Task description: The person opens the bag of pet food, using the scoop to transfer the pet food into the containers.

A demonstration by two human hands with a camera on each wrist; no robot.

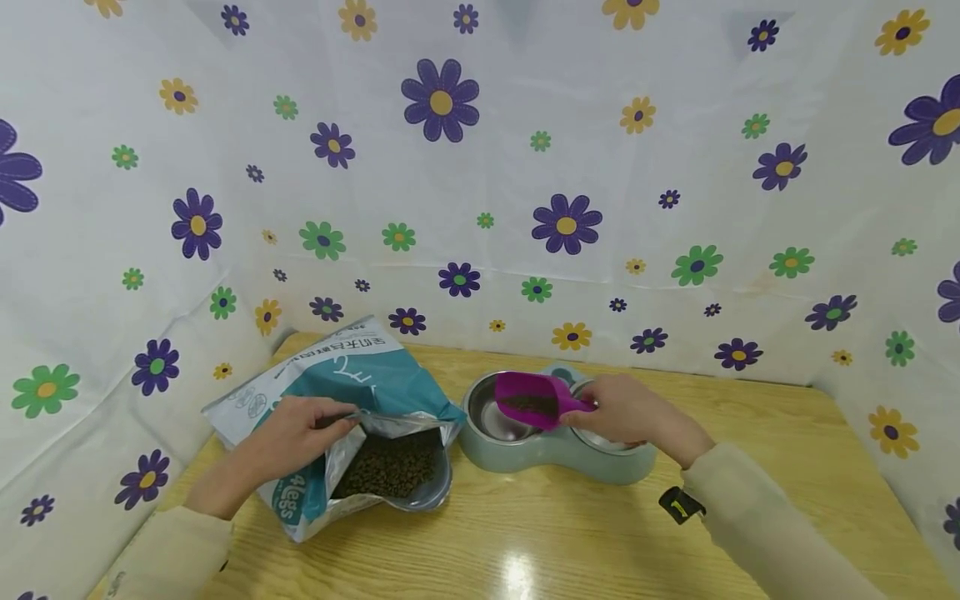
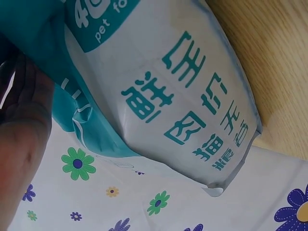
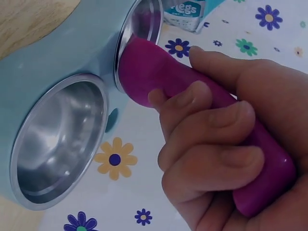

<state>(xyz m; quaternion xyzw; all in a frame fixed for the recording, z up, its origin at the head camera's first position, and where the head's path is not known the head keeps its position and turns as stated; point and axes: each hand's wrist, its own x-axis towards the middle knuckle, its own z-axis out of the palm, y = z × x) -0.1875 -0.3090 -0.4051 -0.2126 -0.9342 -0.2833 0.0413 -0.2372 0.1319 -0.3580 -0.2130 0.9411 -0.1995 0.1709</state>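
Observation:
My left hand (image 1: 292,440) pinches the upper edge of the opening of a teal-and-white pet food bag (image 1: 397,371). Brown kibble (image 1: 393,468) shows inside the bag's mouth. With fingers curled round its handle, my right hand (image 1: 628,410) holds a magenta scoop (image 1: 527,398); some kibble lies in it. The scoop is over the left steel bowl (image 1: 486,417) of a pale blue-green double feeder (image 1: 551,457). In the right wrist view, the other steel bowl (image 3: 60,139) is bare inside. The bag's printed front (image 2: 159,86) fills much of the left wrist view.
The bag lies on a wood-grain table (image 1: 570,542), its mouth close to the feeder's left side. A flower-patterned white cloth (image 1: 495,175) rises behind the table and along both sides. A black tag (image 1: 681,505) hangs by the right sleeve (image 1: 757,508).

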